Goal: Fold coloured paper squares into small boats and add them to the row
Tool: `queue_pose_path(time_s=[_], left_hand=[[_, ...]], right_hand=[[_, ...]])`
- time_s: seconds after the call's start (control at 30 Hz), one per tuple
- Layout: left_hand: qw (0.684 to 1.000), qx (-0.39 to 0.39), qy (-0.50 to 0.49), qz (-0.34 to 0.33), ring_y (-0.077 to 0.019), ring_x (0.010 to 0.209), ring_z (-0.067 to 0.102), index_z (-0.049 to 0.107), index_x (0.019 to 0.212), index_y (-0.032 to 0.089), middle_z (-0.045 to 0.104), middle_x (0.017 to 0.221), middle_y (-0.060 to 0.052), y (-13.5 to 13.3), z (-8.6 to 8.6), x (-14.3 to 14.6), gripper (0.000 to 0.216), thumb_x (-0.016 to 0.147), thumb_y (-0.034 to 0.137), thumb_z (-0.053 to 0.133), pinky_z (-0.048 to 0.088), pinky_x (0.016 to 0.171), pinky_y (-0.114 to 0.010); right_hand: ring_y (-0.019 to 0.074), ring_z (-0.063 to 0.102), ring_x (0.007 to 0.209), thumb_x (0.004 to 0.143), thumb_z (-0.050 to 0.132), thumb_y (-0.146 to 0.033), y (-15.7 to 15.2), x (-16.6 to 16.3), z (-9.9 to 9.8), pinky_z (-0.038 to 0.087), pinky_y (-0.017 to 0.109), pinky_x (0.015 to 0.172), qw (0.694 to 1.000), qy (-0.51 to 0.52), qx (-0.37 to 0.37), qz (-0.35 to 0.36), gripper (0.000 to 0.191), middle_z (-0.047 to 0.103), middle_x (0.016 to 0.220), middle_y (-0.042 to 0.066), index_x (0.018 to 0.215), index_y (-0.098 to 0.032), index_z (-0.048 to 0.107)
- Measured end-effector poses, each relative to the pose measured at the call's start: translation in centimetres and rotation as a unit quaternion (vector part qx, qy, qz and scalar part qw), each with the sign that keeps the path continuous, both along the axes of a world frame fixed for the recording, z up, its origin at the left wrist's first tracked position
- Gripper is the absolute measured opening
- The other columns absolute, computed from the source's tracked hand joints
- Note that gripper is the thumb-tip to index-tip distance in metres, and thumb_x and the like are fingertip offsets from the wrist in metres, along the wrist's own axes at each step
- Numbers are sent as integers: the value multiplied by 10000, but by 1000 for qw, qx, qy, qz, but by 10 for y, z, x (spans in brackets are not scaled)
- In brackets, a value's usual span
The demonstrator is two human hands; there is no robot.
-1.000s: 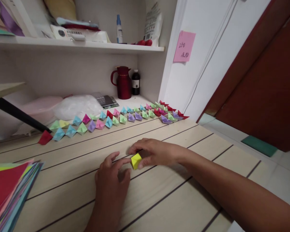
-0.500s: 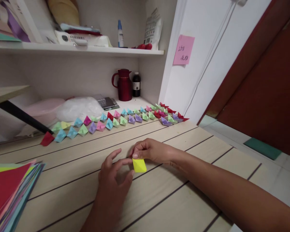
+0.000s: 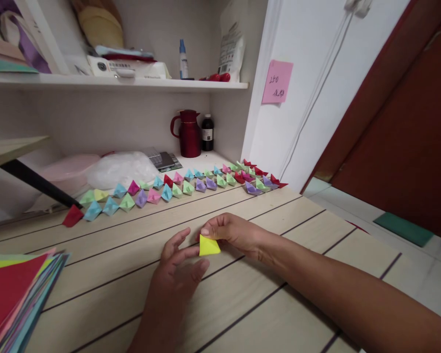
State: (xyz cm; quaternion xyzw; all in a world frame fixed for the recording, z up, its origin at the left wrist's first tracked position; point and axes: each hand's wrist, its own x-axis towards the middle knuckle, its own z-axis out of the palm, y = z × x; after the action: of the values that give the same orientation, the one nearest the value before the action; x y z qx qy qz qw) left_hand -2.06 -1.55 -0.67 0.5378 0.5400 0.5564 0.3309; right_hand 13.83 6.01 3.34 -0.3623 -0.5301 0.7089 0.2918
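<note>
A small folded yellow paper piece (image 3: 208,246) rests on the wooden table (image 3: 279,314) between my two hands. My right hand (image 3: 232,232) pinches its upper edge with thumb and fingers. My left hand (image 3: 179,267) lies just left of it, fingers spread and slightly curled, fingertips close to the yellow paper. Behind them, two rows of small folded paper boats (image 3: 176,187) in several colours run along the back of the table.
A stack of coloured paper sheets (image 3: 14,289) lies at the left front. On the lower shelf stand a dark red jug (image 3: 188,132), a dark bottle (image 3: 207,132) and a white plastic bag (image 3: 121,168). A pink sticky note (image 3: 277,82) hangs on the wall. A red-brown door (image 3: 407,122) is at right.
The yellow paper has gone from a blocky fold to a flatter triangle. My right hand now pinches it from above, and my left fingers have spread apart. The camera tilted slightly.
</note>
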Motion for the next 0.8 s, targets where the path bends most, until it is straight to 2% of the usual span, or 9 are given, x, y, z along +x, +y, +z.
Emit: queue_pose_path(time_s=[0.1, 0.17, 0.27, 0.37, 0.47, 0.53, 0.63, 0.8], left_hand=[[999, -23, -22, 16, -290, 1213, 518, 762, 709, 246, 592, 1262, -76, -3, 3, 2, 162, 676, 399, 721, 393, 1039, -429], [998, -29, -49, 27, -289, 1181, 543, 754, 658, 227, 626, 1208, -86, -2, 3, 2, 165, 660, 390, 735, 407, 1026, -422], [991, -36, -123, 45, -295, 1127, 582, 744, 638, 201, 657, 1150, -99, 2, 0, -3, 182, 638, 383, 754, 451, 976, -425], [980, -28, -192, 51, -309, 1091, 607, 746, 653, 183, 678, 1126, -109, 8, -3, -7, 213, 613, 390, 774, 483, 934, -425], [968, -34, -248, 30, -315, 1117, 602, 756, 710, 179, 727, 1045, -107, 10, -1, -6, 237, 597, 384, 791, 440, 996, -438], [949, -65, -307, 0, -308, 1098, 622, 757, 765, 180, 754, 967, -102, 9, 4, -4, 253, 608, 376, 791, 427, 1011, -450], [924, -102, -365, -44, -298, 1025, 664, 757, 799, 169, 767, 890, -104, 5, 14, 0, 257, 623, 352, 793, 455, 983, -450], [923, -112, -363, -65, -258, 947, 688, 758, 815, 148, 764, 875, -103, 2, 20, 1, 285, 611, 340, 810, 476, 962, -391]], right_hand=[[76, 433, 534, 611, 802, -502, -3, -4, -1, 326, 231, 566, 1000, -10, 8, 0, 423, 540, 560, -24, 640, -116, 630], [76, 445, 539, 674, 757, -520, -5, -6, -1, 341, 229, 569, 1000, 0, 20, -2, 423, 557, 588, -12, 657, -119, 624], [108, 539, 611, 816, 609, -551, -8, -7, 0, 409, 255, 638, 998, 50, 30, -19, 407, 628, 705, 22, 858, -147, 641], [140, 609, 736, 893, 498, -545, -13, -7, 5, 446, 298, 742, 994, 102, 38, -23, 406, 661, 827, 43, 1076, -192, 581], [135, 608, 821, 816, 674, -413, -18, -8, 9, 443, 292, 805, 992, 120, 45, 11, 384, 647, 876, 28, 1117, -204, 560], [113, 589, 796, 688, 802, -253, -22, -11, 9, 445, 262, 779, 991, 127, 35, 33, 488, 624, 861, 0, 1110, -210, 561], [81, 557, 733, 613, 826, -143, -24, -16, 7, 446, 218, 700, 987, 154, 36, 39, 531, 607, 862, -17, 1076, -211, 576], [71, 552, 690, 627, 819, -155, -23, -18, 3, 453, 196, 645, 983, 173, 63, 16, 437, 610, 809, -21, 1005, -189, 603]])
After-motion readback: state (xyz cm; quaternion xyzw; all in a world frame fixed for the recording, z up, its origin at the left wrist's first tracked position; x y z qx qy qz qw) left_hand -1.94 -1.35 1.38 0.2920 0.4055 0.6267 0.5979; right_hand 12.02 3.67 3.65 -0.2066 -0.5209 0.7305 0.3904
